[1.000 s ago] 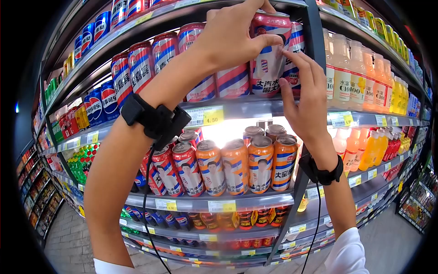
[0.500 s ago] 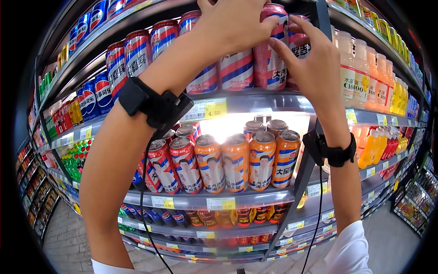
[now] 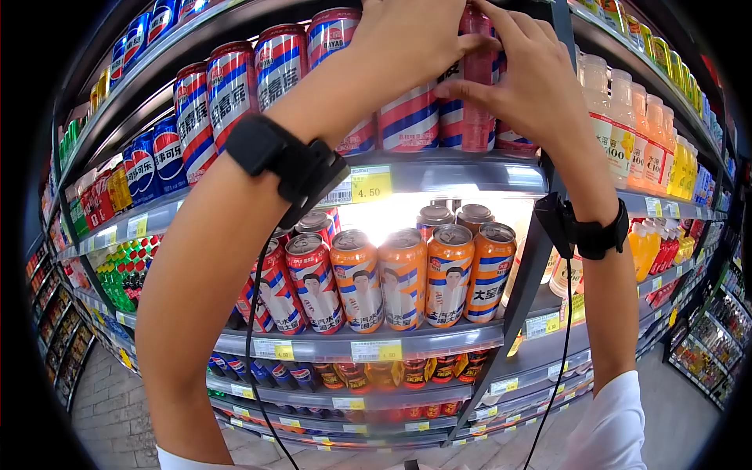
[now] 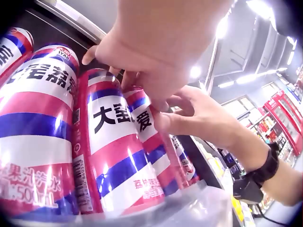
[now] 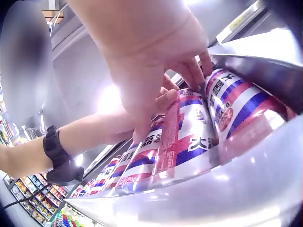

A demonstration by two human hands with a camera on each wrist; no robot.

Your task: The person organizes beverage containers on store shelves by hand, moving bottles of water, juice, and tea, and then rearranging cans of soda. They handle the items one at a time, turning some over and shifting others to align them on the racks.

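Note:
A tall pink, white and blue soda can stands at the right end of a shelf row, its plain pink side facing out in the head view. My left hand grips it from the left near the top, thumb across its front. From the right, my right hand holds the same can, with the thumb lower on its front and the fingers above. In the right wrist view, the fingertips of the right hand reach behind the can's top. Matching cans stand close on its left.
A plastic shelf lip with a price tag runs below the can. Orange soda cans line the shelf underneath. A dark upright separates this bay from bottled drinks on the right. Blue cans stand farther left.
The can has turned on the spot, its printed front giving way to the plain pink side. My right hand has moved up and closed further round it. The view has shifted slightly.

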